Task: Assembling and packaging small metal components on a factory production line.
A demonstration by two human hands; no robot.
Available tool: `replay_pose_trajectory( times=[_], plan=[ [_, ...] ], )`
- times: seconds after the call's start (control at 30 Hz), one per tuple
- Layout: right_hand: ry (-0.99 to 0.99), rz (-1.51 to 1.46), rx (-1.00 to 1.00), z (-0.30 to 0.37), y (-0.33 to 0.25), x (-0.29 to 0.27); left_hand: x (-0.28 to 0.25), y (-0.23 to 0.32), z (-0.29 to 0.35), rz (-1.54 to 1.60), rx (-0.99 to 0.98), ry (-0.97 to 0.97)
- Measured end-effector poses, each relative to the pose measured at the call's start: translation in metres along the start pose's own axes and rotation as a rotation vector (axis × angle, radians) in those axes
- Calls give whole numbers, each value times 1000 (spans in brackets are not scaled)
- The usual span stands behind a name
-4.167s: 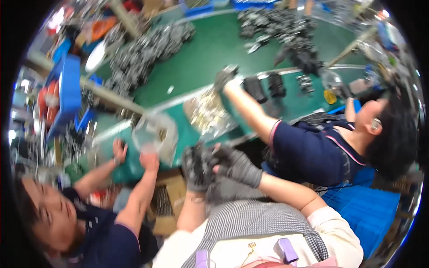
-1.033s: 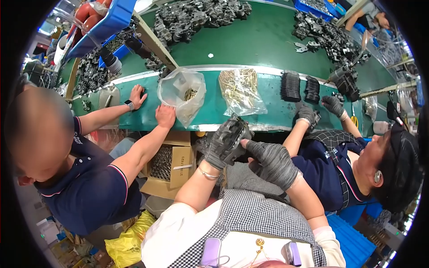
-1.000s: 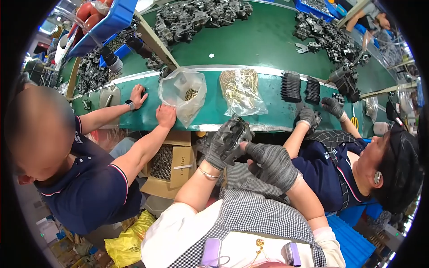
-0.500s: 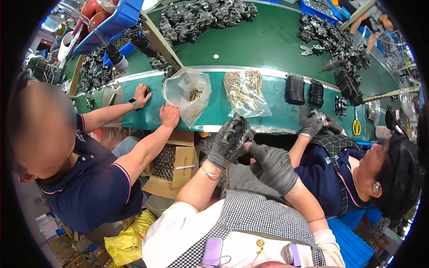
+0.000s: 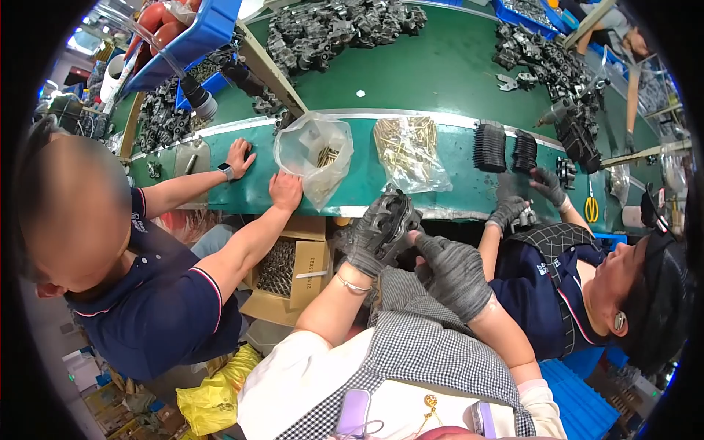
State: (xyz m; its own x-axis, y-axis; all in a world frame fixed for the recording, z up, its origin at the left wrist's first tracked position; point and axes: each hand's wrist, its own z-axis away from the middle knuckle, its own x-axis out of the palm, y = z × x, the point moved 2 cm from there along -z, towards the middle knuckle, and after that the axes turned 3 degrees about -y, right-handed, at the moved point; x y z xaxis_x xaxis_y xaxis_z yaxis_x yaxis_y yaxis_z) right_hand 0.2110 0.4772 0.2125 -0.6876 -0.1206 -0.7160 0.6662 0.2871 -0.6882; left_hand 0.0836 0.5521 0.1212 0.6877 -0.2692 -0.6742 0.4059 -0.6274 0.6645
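Observation:
My left hand (image 5: 372, 246), in a dark grey glove, is wrapped round a black metal caliper-like part (image 5: 391, 222) with rounded openings, held just off the bench's near edge. Close against that part's right side is my right hand (image 5: 456, 273), also gloved, with its fingers curled in and a bare fingertip showing. Whatever may be between those fingers is hidden. Beyond my hands, a clear bag of brass-coloured pins (image 5: 407, 147) lies on the green bench (image 5: 455, 136). To its left stands an opened clear bag (image 5: 312, 158) with a few similar pins inside.
Two rows of black plates (image 5: 490, 147) stand right of the bags, near yellow-handled scissors (image 5: 591, 209). Heaps of black metal parts (image 5: 337, 33) lie at the back. A co-worker sits on each side; the left one's hand (image 5: 286, 191) touches the opened bag. Below is a carton (image 5: 308, 271) of metal pieces.
The right co-worker's far hand has moved away from the other hand, up toward the black plates. My hands keep nearly the same hold. The whole view has shifted slightly.

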Motion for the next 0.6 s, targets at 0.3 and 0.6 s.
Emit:
replay_pose_trajectory(
  times=[0.3, 0.6],
  plan=[
    [-68, 34, -73, -4, -18, -4, 0, -3, 3, 344, -325, 29],
    [-23, -12, -51, -4, -2, 4, 10, -19, 9, 909, -305, -50]
  ],
)
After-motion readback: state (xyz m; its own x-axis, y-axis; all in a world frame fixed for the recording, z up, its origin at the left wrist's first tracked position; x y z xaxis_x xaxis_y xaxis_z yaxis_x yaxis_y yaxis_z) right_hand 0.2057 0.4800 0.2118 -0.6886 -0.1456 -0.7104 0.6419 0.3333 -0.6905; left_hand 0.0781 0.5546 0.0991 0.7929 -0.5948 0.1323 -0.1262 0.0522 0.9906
